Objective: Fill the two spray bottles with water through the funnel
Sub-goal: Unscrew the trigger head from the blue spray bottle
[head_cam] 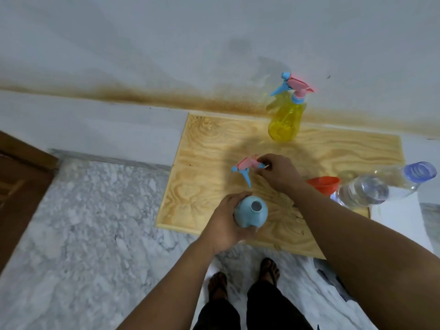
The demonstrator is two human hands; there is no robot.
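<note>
On the wooden board [209, 144] laid over the marble worktop [83, 210], a light blue spray bottle [250, 211] stands upright with its neck open and uncapped. The left hand [226, 225] grips its body, fingers wrapped round the far side and thumb at the near side. Just beyond it, the right hand [277, 171] pinches the collar end of the detached pink and blue trigger head [246, 166], which lies at the fingertips, nozzle pointing left. A yellow spray bottle [287, 120], trigger head fitted, stands at the board's far edge by the stained wall [142, 55]. An orange funnel [325, 184] lies right of the right forearm, beside two clear plastic water bottles [366, 191].
</note>
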